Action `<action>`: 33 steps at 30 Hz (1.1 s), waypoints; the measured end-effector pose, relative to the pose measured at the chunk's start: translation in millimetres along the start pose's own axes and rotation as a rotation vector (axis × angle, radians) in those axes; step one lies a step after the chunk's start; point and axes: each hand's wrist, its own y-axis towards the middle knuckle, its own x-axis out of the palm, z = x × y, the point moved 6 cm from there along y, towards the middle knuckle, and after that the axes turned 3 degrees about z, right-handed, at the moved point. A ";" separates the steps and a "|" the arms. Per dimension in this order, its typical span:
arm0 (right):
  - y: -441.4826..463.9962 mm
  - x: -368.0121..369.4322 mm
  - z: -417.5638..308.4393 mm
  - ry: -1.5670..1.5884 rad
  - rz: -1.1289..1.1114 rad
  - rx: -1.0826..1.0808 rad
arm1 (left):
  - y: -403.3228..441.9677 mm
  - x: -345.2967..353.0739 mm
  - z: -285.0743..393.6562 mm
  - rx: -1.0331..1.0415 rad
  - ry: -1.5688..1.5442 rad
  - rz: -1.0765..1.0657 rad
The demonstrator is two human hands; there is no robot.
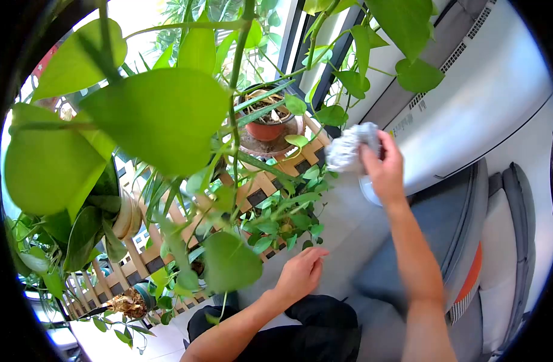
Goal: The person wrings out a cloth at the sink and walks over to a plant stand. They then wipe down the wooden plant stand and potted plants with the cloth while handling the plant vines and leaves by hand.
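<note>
Near the dark window frame (291,37), a terracotta pot (265,130) in a saucer (255,146) on slatted wood (256,196); on the left, a cream pot (127,220). On the right, grey upholstery (409,253), a pale cushion (496,235), some orange fabric (472,268).

Wad (349,148) lies in the right hand (385,171), beyond the rack's (279,183) right edge; pot (265,131) sits on saucer (258,146) near rack's far right corner.

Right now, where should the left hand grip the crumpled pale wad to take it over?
Probably by the left end of the crumpled pale wad, with the left hand coming from below: that end bulges free, while the right hand pinches the opposite side.
</note>
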 end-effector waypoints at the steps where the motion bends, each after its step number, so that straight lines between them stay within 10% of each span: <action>1: 2.6 18.3 3.7 -0.052 -0.023 -0.039 | 0.0 1.7 -0.3 -0.008 -0.006 -0.018; 5: -4.6 69.4 -8.0 -0.602 0.059 -0.509 | -3.4 5.8 -1.2 -0.016 -0.002 -0.041; 24: 17.2 79.8 13.0 -0.202 -0.401 -0.152 | -2.2 6.4 -2.3 0.024 0.019 -0.086; 33: 1.5 87.5 7.2 -0.469 -0.248 -0.299 | 0.1 9.8 0.9 0.022 0.045 -0.102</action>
